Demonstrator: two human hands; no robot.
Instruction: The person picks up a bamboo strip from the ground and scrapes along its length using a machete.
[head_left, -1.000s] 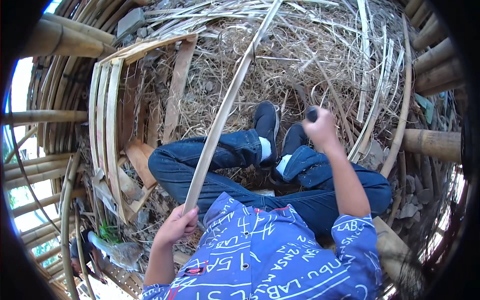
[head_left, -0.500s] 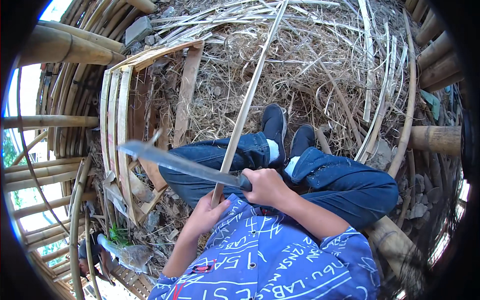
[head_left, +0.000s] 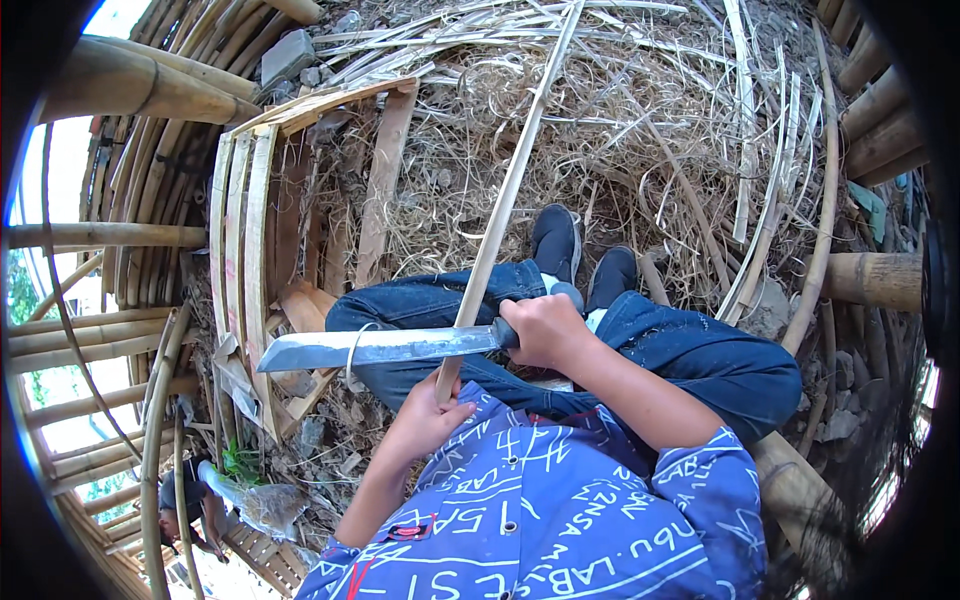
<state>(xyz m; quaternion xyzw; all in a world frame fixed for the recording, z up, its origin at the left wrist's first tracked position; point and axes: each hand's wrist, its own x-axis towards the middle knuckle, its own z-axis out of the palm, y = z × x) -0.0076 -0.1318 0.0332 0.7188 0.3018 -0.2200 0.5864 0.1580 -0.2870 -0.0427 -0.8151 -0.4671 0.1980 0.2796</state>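
Head view, looking down: a seated person in dark jeans (head_left: 690,355) and a printed blue shirt (head_left: 590,500) works on a long split-bamboo strip (head_left: 515,190), the landmark here. It runs from the lap, over one leg, out to the top edge.

The left hand (head_left: 428,425) pinches the strip's near end between thumb and fingers. The right hand (head_left: 548,332), just right of the strip, is clenched around a machete's (head_left: 390,350) dark handle; the blade lies across the strip, just above the left hand, its tip well to the strip's left. A thin, curled shaving (head_left: 355,355) loops around the blade.

To do this well, I judge, the blade should stay nearly flat to the strip with light, even pressure, the left grip firm and its thumb clear of the edge.

The strip looks pale tan, narrow, flat and fairly straight; how smooth its faces are, I cannot tell.

Left of the strip stands a slatted wooden crate (head_left: 240,220); beyond the shoes (head_left: 556,243), to its right, spread tangled shavings (head_left: 600,160).
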